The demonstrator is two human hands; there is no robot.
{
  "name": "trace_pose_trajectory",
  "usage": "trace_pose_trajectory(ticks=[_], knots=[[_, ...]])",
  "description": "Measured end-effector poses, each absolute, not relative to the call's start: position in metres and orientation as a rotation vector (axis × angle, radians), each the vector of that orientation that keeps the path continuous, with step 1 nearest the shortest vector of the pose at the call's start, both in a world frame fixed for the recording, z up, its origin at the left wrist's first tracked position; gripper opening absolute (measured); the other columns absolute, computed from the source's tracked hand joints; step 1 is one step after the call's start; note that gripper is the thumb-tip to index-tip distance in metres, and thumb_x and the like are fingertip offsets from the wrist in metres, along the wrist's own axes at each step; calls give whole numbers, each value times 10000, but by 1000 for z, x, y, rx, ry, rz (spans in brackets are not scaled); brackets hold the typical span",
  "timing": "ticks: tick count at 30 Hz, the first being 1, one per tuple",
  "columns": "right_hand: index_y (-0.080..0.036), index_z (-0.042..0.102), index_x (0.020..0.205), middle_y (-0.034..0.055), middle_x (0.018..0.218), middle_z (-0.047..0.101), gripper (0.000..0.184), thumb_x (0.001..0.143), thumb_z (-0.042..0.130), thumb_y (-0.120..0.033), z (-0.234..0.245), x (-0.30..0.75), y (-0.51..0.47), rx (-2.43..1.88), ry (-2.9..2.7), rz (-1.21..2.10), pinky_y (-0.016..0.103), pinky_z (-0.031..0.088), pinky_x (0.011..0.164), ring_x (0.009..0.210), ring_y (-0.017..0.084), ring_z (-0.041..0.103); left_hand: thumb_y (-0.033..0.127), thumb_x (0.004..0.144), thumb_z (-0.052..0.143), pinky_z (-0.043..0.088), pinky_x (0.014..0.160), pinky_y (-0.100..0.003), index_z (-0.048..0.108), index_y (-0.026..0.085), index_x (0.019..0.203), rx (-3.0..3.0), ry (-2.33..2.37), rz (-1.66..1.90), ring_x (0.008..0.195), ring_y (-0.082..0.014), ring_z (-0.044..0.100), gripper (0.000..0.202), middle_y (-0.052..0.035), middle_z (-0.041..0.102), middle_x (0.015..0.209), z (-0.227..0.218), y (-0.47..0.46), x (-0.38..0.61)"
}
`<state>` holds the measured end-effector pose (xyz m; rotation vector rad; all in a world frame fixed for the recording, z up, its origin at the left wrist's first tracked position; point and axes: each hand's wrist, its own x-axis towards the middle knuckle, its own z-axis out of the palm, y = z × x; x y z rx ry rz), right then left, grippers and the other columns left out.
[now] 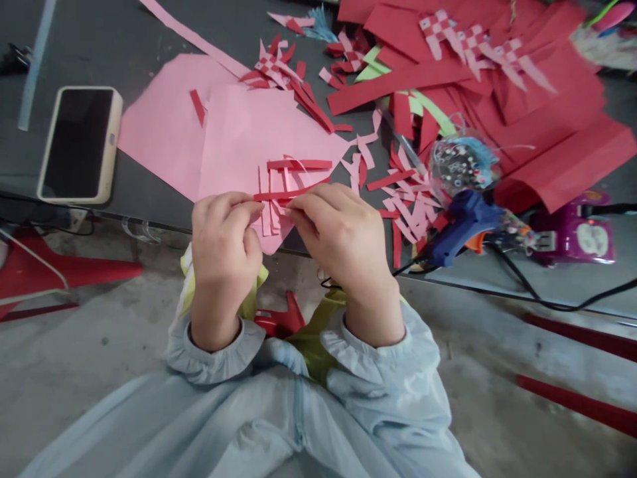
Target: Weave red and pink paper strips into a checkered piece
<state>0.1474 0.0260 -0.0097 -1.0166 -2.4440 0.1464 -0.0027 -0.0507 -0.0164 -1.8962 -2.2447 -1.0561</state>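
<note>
Head view: one phone (77, 145), pale-cased, on the desk (114, 40); pink paper sheets (164, 126), overlapping; left hand (223, 232), fingertips pinching the left side of one red-and-pink strip lattice (276, 195), located over the sheets' near corner; right hand (346, 229), thumb and fingers pinched at its right side; loose strips (411, 212), heaped; blue glue gun (460, 222); purple device (572, 232), adjacent.

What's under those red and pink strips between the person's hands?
Pink paper shows around the strips and through their gaps; the parts directly beneath them, and under the left hand and right hand, are covered.
</note>
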Motion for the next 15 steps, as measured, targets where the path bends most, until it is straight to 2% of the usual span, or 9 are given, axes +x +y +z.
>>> trace_pose_trajectory(ticks=[9,15], knots=[[-206,665,905,52,910,726,149,975,536,-230,-10,151,28,-1014,-2380,48,296,437,685,870,181,621,24,831,483,481,1001,-459,712,212,1021,-1915,-2236,-1072,1084,-266,607,352,-71,714,1093,-17,-51,-1],[-209,662,924,57,925,718,146,976,527,-221,-9,151,28,-1025,-2355,62,299,441,672,871,184,623,36,843,475,462,1028,-474,700,248,1043,-1947,-2250,-1059,1114,-269,593,368,-58,700,1123,-16,-50,-1]])
